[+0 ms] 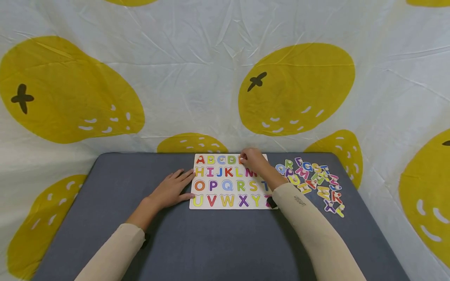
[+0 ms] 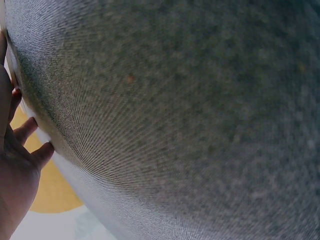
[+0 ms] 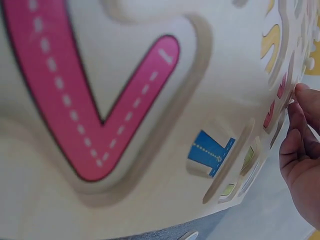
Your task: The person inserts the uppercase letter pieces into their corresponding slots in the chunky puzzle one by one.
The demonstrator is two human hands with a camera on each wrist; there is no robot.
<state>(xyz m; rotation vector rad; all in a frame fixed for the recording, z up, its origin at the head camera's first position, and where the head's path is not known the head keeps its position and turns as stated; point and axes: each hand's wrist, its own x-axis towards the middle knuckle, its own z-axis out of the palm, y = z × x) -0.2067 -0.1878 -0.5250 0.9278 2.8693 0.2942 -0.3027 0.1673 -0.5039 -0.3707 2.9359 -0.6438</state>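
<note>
A pale alphabet puzzle board [image 1: 233,194] with colored letters in rows lies on the table. In the top row, the A piece [image 1: 200,159], B piece [image 1: 211,159], C piece [image 1: 221,159] and D piece [image 1: 231,159] show small knobs. My right hand [image 1: 254,159] is over the top row just right of the D, with thumb and index fingertips together on a letter piece that the fingers mostly hide. In the right wrist view those fingertips meet at the board's far side. My left hand [image 1: 172,188] lies with fingers spread, fingertips at the board's left edge.
To the right of the board lies a loose pile of knobbed letter pieces, among them a purple X [image 1: 329,206], a red K [image 1: 336,196] and a green R [image 1: 288,164]. The grey table [image 1: 225,242] ends at a lemon-print cloth [image 1: 197,97].
</note>
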